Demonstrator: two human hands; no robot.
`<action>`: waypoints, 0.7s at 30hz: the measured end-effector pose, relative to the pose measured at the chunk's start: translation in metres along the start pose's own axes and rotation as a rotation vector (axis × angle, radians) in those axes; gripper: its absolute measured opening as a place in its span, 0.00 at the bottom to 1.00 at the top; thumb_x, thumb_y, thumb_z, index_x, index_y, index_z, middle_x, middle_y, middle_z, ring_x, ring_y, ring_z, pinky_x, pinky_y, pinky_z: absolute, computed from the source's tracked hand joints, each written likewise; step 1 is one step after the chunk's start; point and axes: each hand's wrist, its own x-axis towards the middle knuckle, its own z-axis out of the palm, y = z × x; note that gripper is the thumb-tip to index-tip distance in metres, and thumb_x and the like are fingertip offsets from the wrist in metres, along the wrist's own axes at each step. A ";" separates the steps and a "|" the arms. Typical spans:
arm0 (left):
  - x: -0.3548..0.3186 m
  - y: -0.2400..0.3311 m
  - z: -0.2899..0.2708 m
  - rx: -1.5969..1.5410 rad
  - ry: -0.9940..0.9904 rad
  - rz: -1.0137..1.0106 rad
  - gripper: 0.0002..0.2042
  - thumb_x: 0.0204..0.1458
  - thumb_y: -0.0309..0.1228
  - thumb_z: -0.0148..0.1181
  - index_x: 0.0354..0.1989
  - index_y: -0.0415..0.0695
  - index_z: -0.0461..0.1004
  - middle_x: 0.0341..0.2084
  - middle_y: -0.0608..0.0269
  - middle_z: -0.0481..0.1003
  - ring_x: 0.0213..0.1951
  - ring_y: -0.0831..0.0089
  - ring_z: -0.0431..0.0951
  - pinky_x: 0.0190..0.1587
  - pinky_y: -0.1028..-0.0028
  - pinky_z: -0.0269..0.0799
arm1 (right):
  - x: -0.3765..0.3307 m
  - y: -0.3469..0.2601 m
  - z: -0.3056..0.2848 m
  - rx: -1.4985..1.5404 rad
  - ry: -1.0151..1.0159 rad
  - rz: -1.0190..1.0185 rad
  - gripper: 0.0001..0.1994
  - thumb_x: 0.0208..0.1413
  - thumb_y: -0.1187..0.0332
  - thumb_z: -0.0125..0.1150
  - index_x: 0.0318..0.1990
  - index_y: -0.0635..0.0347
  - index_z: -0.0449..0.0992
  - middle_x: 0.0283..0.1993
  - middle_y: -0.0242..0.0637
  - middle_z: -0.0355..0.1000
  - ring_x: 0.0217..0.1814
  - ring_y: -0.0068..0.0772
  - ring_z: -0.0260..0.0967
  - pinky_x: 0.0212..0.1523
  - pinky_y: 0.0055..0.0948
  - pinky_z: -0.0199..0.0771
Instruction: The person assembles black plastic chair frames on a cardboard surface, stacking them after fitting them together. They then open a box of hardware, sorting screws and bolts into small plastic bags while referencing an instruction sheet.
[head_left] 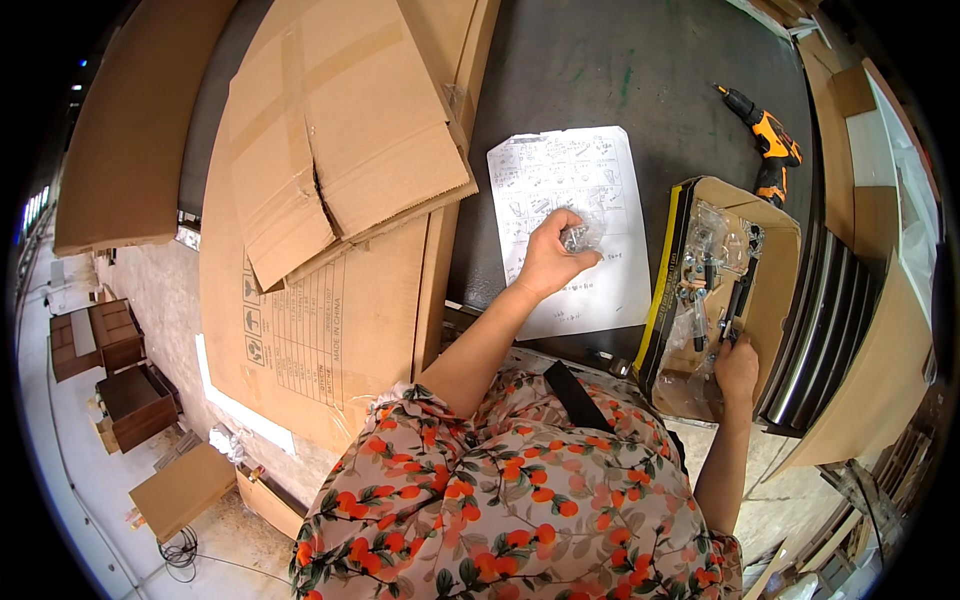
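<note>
My left hand [552,258] is closed on a small clear plastic bag of metal hardware [575,238], held over a white instruction sheet [570,180] with handwriting and small drawings. My right hand [737,368] reaches into an open cardboard box [778,240] with a black and yellow side. Its fingers are curled at the lower end of a long black metal part [738,300]; what they grip is too small to make out. Around them in the box lie more clear bags [705,230] of fittings and loose dark pieces.
An orange and black cordless drill [772,140] lies on the dark tabletop [590,60] beyond the box. A large flat carton [330,330] fills the left side, with folded cardboard [350,130] on top. Metal rollers [825,320] run along the right. Small brown cabinets [135,405] stand on the floor.
</note>
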 end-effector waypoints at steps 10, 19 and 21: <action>0.000 0.001 -0.001 0.009 -0.008 -0.009 0.18 0.32 0.26 0.68 0.33 0.40 0.68 0.30 0.65 0.70 0.35 0.76 0.69 0.40 0.77 0.66 | 0.001 0.002 0.003 -0.004 -0.001 0.006 0.13 0.53 0.65 0.51 0.37 0.69 0.66 0.31 0.59 0.72 0.35 0.59 0.71 0.37 0.50 0.71; 0.000 0.000 0.000 0.000 -0.011 -0.019 0.18 0.32 0.25 0.68 0.33 0.40 0.68 0.30 0.65 0.70 0.35 0.77 0.69 0.40 0.77 0.66 | 0.000 0.002 0.002 0.008 0.015 -0.004 0.12 0.53 0.65 0.51 0.36 0.68 0.66 0.30 0.59 0.72 0.35 0.60 0.71 0.36 0.50 0.71; 0.001 0.000 0.000 -0.006 -0.014 -0.029 0.18 0.32 0.25 0.68 0.33 0.40 0.68 0.30 0.66 0.70 0.35 0.77 0.69 0.40 0.78 0.66 | 0.000 0.002 0.002 0.006 0.006 0.003 0.12 0.53 0.65 0.51 0.35 0.68 0.66 0.30 0.59 0.72 0.35 0.60 0.71 0.36 0.50 0.72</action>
